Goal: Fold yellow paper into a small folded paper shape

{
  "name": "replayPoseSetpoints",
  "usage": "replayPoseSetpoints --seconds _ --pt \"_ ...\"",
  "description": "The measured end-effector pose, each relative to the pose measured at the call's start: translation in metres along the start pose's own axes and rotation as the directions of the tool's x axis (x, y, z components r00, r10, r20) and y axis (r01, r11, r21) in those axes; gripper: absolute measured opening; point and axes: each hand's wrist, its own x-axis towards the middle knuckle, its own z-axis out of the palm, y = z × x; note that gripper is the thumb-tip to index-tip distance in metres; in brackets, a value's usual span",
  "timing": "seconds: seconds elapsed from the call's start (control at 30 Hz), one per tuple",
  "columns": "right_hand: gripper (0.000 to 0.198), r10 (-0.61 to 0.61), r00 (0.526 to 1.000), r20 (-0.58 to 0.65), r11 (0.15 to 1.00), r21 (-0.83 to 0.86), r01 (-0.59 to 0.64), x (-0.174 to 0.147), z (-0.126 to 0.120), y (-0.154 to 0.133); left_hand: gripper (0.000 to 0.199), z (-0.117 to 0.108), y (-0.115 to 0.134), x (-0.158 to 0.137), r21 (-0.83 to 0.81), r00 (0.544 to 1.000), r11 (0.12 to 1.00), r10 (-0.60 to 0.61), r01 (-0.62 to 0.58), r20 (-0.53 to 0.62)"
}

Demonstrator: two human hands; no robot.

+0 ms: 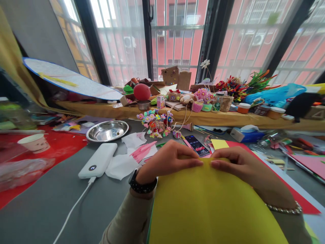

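A large sheet of yellow paper [203, 203] fills the lower middle of the view, with a faint crease down its length. My left hand [170, 159] pinches its far edge between thumb and fingers. Close beside it, my right hand [236, 166] pinches the same edge a little to the right. The sheet bows slightly towards me. Just beyond the fingertips lies a phone [196, 145] with its screen lit. Red paper [286, 183] shows under and past my right forearm.
A white power bank [99, 159] with a white cable lies at left, near scraps of white paper [122, 166] and a steel plate [108, 131]. Behind stand craft flowers [154, 122]. A paper cup [34, 144] is far left; a tissue pack [247, 134] is at right.
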Motion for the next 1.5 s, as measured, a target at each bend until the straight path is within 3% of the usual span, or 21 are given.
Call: replayPoseSetpoints --seconds 0.17,0.3,0.5,0.73,0.93,1.27,1.5 --pt "0.020 0.051 0.998 -0.023 0.996 0.069 -0.050 0.000 0.000 -0.002 0.024 0.002 -0.004 0.001 -0.047 1.000 0.999 -0.011 0.011 -0.005" --pt "0.025 0.059 0.998 -0.030 0.997 0.057 -0.057 0.000 0.001 -0.004 0.025 0.005 -0.003 0.000 0.041 0.998 0.999 0.023 -0.021 -0.059" --pt "0.026 -0.059 0.990 -0.126 0.970 -0.242 0.027 -0.004 0.002 -0.004 0.022 0.005 0.002 -0.003 0.343 0.978 0.930 0.177 -0.129 -0.111" --pt "0.028 -0.146 0.979 -0.145 0.910 -0.407 0.076 -0.011 0.006 -0.011 0.022 0.003 0.004 -0.002 0.343 0.975 0.923 0.209 -0.173 -0.070" --pt "0.027 -0.121 0.983 -0.135 0.913 -0.404 0.057 -0.018 0.012 -0.026 0.020 0.005 0.009 -0.003 0.294 0.979 0.940 0.198 -0.174 -0.052" --pt "0.027 0.016 0.991 -0.132 0.987 -0.156 -0.037 -0.021 0.011 -0.028 0.014 0.006 0.009 -0.003 0.131 0.965 0.962 0.250 -0.239 -0.076" --pt "0.030 0.016 0.991 -0.131 0.991 -0.130 -0.034 -0.021 0.012 -0.030 0.015 0.005 0.012 -0.005 0.065 0.973 0.975 0.219 -0.214 -0.075"
